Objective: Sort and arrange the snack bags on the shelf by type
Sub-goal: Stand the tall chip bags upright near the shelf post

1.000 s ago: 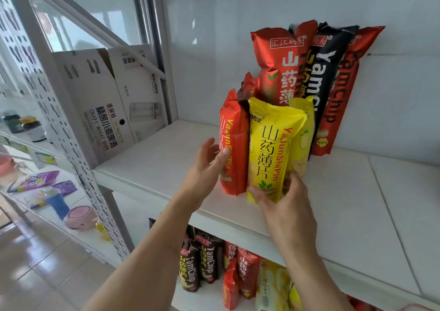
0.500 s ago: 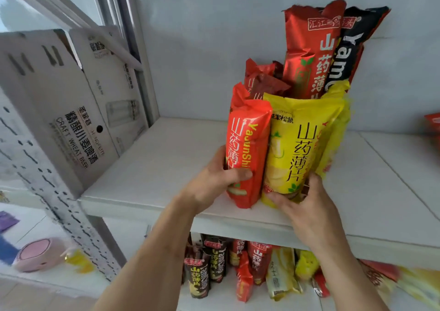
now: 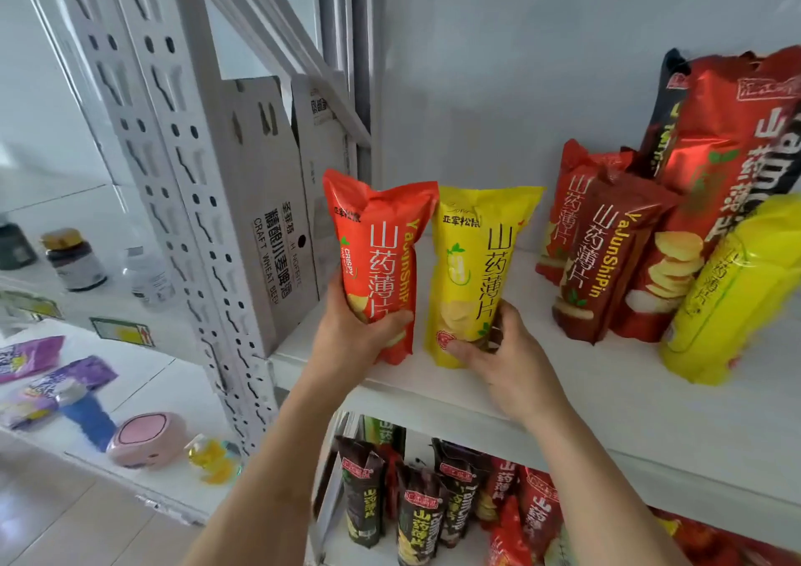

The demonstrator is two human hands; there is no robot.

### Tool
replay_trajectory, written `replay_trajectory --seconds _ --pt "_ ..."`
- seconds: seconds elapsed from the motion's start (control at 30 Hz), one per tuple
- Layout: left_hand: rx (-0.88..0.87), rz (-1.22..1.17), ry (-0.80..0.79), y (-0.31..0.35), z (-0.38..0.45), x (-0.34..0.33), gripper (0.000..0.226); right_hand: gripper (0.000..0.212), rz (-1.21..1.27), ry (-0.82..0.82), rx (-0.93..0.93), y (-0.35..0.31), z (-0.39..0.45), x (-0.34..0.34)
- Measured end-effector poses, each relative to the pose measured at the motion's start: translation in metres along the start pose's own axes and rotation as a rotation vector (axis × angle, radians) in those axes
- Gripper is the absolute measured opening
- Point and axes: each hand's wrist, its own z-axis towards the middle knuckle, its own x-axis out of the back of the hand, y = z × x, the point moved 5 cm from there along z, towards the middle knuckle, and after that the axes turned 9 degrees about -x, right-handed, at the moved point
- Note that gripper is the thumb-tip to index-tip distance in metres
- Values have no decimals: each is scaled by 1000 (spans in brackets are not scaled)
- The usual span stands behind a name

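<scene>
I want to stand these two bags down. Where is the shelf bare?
Bare white shelf lies between the yellow bag in the right hand and the dark-red bag. Farther right it is crowded.

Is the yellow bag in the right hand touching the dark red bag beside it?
Apart. The head view shows bare white shelf between the yellow bag and the dark red bag.

White wall [image 3: 542, 67], perforated rack upright [image 3: 173, 166], tiled floor [image 3: 56, 518]

A shop: metal shelving [image 3: 182, 184] stocked with snack bags [image 3: 607, 258].
</scene>
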Motion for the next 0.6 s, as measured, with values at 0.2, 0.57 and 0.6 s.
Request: replay_trajectory --seconds 0.2,0.57,0.6 --pt "-6 31 103 -12 6 32 88 60 87 -121 43 -22 27 -34" --pt "-58 213 229 -25 30 52 93 67 123 -186 58 -39 68 -73" --pt "-55 215 227 -26 31 52 93 68 117 -182 55 -40 71 -75"
